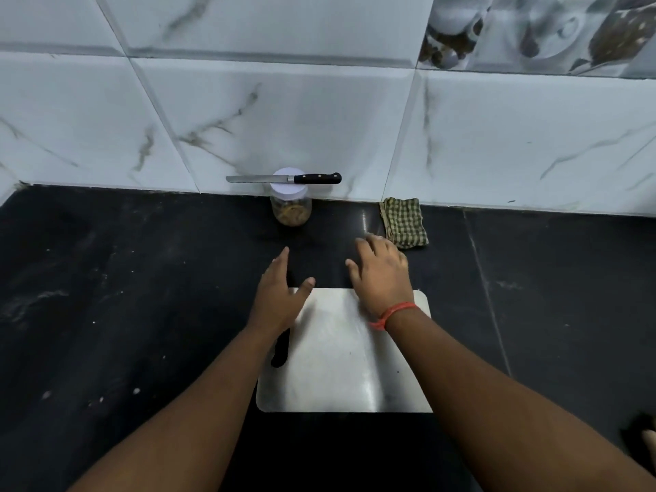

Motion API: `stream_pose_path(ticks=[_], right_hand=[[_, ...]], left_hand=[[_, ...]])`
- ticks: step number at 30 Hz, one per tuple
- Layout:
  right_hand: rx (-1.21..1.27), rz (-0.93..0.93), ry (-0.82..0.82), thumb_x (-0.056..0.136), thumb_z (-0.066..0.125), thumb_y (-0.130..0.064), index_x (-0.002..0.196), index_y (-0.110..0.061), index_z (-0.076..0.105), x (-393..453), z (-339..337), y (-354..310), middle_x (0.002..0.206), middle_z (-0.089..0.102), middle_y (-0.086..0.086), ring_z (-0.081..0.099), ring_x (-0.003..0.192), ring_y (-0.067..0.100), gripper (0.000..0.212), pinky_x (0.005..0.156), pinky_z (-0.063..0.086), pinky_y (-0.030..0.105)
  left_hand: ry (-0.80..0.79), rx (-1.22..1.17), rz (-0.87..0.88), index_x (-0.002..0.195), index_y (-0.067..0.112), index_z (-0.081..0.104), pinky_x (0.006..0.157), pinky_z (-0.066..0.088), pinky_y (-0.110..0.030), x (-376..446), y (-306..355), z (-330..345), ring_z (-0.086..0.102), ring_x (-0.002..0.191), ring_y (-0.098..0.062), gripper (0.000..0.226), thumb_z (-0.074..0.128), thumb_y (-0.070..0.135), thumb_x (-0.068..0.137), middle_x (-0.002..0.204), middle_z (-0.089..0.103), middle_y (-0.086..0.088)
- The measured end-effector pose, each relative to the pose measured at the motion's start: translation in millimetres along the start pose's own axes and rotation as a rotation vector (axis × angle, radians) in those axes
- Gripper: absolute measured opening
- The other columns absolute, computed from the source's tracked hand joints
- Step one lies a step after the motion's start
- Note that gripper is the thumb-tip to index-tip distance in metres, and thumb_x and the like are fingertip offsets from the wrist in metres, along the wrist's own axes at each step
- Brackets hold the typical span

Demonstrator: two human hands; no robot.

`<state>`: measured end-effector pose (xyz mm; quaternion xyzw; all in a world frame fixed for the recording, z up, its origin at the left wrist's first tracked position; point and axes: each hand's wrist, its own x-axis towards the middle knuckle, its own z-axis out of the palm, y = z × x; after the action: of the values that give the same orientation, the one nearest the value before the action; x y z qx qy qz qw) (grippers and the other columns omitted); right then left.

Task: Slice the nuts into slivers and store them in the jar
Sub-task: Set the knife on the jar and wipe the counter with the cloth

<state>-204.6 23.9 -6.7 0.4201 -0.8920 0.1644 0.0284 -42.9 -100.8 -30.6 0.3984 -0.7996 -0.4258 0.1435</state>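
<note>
Both hands, left [280,296] and right [381,275], hover released over the board [340,353], grasping nothing. Slicing seems unstarted; next, lift the knife [284,178] off the jar [291,200].

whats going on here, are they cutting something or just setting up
Nothing is being cut at this moment. A person's left hand and right hand are both open and empty, stretched over the far edge of a bare cutting board on the black counter. The knife lies across the lid of the closed jar by the wall, with nuts inside. A folded checked cloth sits to the right of the jar.
</note>
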Motion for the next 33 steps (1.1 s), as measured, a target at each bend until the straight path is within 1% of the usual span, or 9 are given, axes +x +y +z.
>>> stream_pose_path(ticks=[5, 9, 12, 18, 22, 25, 27, 30, 33], right_hand=[[-0.027, 0.082, -0.088, 0.096, 0.043, -0.047, 0.138, -0.024, 0.044, -6.5, -5.4, 36.1, 0.148, 0.040, 0.004, 0.033, 0.137, 0.025, 0.048, 0.109, 0.031, 0.051], [-0.047, 0.107, -0.074, 0.095, 0.043, -0.049, 0.135, -0.024, 0.046, 7.0, -14.5, 56.0, 0.142, 0.044, 0.004, 0.039, 0.130, 0.026, 0.048, 0.105, 0.036, 0.051], [-0.054, 0.128, -0.096, 0.094, 0.044, -0.049, 0.133, -0.023, 0.046, 22.0, -20.9, 70.5, 0.143, 0.042, 0.005, 0.037, 0.132, 0.029, 0.046, 0.105, 0.035, 0.052], [-0.050, 0.161, -0.176, 0.093, 0.045, -0.051, 0.138, -0.024, 0.039, 56.4, -19.0, 88.2, 0.150, 0.033, 0.010, 0.028, 0.139, 0.033, 0.052, 0.107, 0.030, 0.056], [-0.057, 0.172, -0.242, 0.093, 0.044, -0.053, 0.146, -0.024, 0.030, 83.3, -11.6, 96.6, 0.157, 0.023, 0.011, 0.020, 0.144, 0.035, 0.062, 0.111, 0.026, 0.057], [-0.066, 0.170, -0.305, 0.092, 0.046, -0.055, 0.148, -0.023, 0.027, 96.0, -1.9, 100.0, 0.158, 0.018, 0.013, 0.018, 0.145, 0.037, 0.067, 0.111, 0.026, 0.056], [-0.076, 0.163, -0.347, 0.094, 0.047, -0.049, 0.148, -0.021, 0.026, 100.5, 5.9, 100.1, 0.158, 0.018, 0.016, 0.016, 0.145, 0.039, 0.065, 0.110, 0.029, 0.056], [-0.103, 0.157, -0.342, 0.099, 0.044, -0.029, 0.148, -0.017, 0.025, 102.5, 16.8, 98.3, 0.156, 0.019, 0.020, 0.014, 0.145, 0.043, 0.054, 0.109, 0.032, 0.057], [-0.127, 0.146, -0.325, 0.096, 0.042, -0.010, 0.144, -0.013, 0.032, 103.9, 17.0, 99.3, 0.150, 0.028, 0.021, 0.022, 0.141, 0.042, 0.050, 0.106, 0.038, 0.055]], left_hand=[[-0.061, 0.263, 0.098, 0.161, 0.021, 0.016, 0.126, 0.007, -0.045, -15.1, 3.0, 13.9, 0.012, 0.155, -0.021, 0.081, 0.060, 0.045, 0.097, 0.167, 0.022, -0.001], [-0.083, 0.379, 0.153, 0.162, 0.020, 0.012, 0.125, 0.005, -0.046, -12.5, 19.3, 23.9, 0.008, 0.156, -0.022, 0.080, 0.053, 0.048, 0.099, 0.168, 0.015, 0.001], [-0.084, 0.420, 0.177, 0.161, 0.020, 0.012, 0.125, 0.005, -0.047, -7.6, 30.5, 32.8, 0.007, 0.156, -0.022, 0.079, 0.052, 0.049, 0.099, 0.169, 0.014, 0.002], [-0.133, 0.484, 0.164, 0.162, 0.022, 0.008, 0.125, 0.003, -0.046, -1.4, 37.1, 48.5, 0.002, 0.156, -0.019, 0.078, 0.048, 0.051, 0.101, 0.169, 0.008, 0.003], [-0.126, 0.499, 0.163, 0.162, 0.023, 0.008, 0.125, 0.002, -0.046, 10.2, 37.6, 57.6, 0.001, 0.156, -0.018, 0.078, 0.047, 0.052, 0.100, 0.169, 0.007, 0.004], [-0.119, 0.494, 0.169, 0.162, 0.023, 0.008, 0.125, 0.001, -0.046, 17.0, 36.7, 60.9, 0.001, 0.156, -0.018, 0.078, 0.047, 0.051, 0.100, 0.169, 0.008, 0.004], [-0.114, 0.486, 0.170, 0.162, 0.024, 0.008, 0.125, 0.000, -0.045, 21.5, 36.5, 61.4, 0.000, 0.156, -0.017, 0.078, 0.047, 0.051, 0.100, 0.169, 0.007, 0.005], [-0.095, 0.471, 0.170, 0.162, 0.023, 0.009, 0.125, 0.000, -0.045, 26.7, 37.2, 61.3, 0.000, 0.156, -0.016, 0.077, 0.047, 0.051, 0.101, 0.169, 0.008, 0.005], [-0.096, 0.455, 0.161, 0.161, 0.024, 0.010, 0.125, 0.000, -0.044, 26.8, 39.0, 62.4, 0.000, 0.156, -0.016, 0.076, 0.047, 0.050, 0.101, 0.169, 0.008, 0.005]])
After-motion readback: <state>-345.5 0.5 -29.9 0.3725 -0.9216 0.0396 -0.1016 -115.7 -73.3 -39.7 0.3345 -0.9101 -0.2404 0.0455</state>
